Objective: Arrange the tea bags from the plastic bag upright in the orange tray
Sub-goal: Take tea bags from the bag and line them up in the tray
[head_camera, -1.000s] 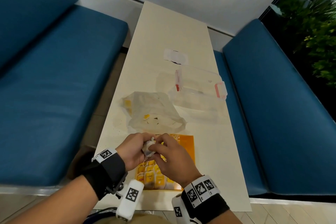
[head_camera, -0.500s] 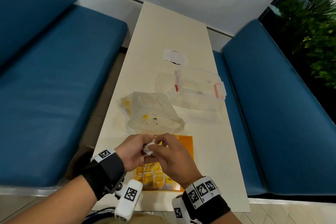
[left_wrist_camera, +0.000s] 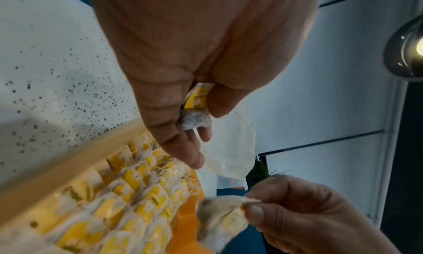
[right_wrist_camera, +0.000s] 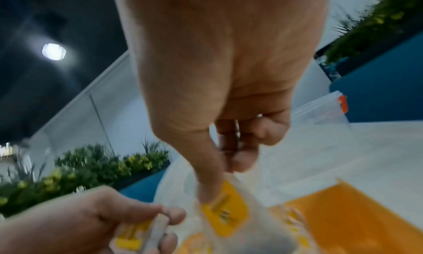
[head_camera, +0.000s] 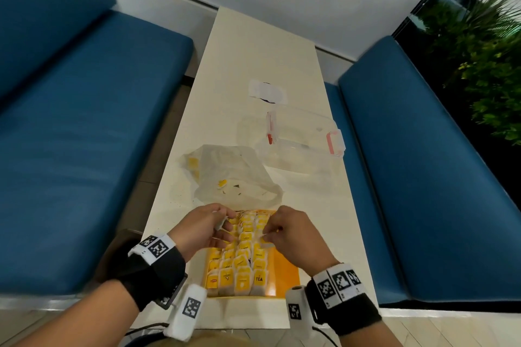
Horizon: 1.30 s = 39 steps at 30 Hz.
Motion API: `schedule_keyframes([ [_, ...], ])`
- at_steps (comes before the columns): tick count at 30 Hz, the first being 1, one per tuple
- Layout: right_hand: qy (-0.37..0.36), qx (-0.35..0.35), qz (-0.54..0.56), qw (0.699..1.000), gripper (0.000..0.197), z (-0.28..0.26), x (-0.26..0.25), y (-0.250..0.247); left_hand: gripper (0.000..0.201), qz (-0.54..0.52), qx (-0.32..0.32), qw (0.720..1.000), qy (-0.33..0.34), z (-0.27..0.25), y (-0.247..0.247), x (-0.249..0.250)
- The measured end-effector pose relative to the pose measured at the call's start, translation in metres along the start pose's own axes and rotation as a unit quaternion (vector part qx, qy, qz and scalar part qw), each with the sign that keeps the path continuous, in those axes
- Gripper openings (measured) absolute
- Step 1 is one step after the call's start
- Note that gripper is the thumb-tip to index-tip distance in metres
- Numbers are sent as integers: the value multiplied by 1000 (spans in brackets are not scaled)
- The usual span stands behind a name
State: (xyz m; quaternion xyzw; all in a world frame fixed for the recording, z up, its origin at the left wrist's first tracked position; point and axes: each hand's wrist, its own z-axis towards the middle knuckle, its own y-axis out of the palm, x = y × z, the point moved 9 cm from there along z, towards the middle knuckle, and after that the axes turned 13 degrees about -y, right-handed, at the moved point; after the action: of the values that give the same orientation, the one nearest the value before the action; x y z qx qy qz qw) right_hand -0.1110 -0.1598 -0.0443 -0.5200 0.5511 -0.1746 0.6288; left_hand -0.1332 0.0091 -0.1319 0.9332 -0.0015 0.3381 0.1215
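Head view shows the tray (head_camera: pixel 284 270) at lower centre mostly filled with upright rows, each of the hands, left (head_camera: pixel 201 229) and right (head_camera: pixel 293 234), pinching one tea bag (left_wrist_camera: pixel 195 119), few left in the bag (head_camera: pixel 234 177).

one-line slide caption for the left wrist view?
Left hand pinches a tea bag above the orange tray of upright bags, while the right hand holds another tea bag.

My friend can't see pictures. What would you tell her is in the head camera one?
Two hands, each pinching a tea bag, hover over an orange tray packed with rows of upright yellow-tagged tea bags: the left hand and right hand are apart. Beyond lie a crumpled plastic bag and a clear container on a pale table between blue benches.
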Motion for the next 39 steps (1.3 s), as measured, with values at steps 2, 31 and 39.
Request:
schedule_keyframes([
  [2, 31, 12, 45, 998, 13, -2, 12, 2, 29, 27, 1, 1000, 11, -1, 2, 1],
  [31, 59, 102, 89, 989, 13, -1, 34, -43, 23, 239, 84, 952, 172, 1, 7, 24],
  [39, 70, 9, -38, 997, 11, 14, 85, -2, 31, 325, 207, 913, 135, 11, -25, 7],
])
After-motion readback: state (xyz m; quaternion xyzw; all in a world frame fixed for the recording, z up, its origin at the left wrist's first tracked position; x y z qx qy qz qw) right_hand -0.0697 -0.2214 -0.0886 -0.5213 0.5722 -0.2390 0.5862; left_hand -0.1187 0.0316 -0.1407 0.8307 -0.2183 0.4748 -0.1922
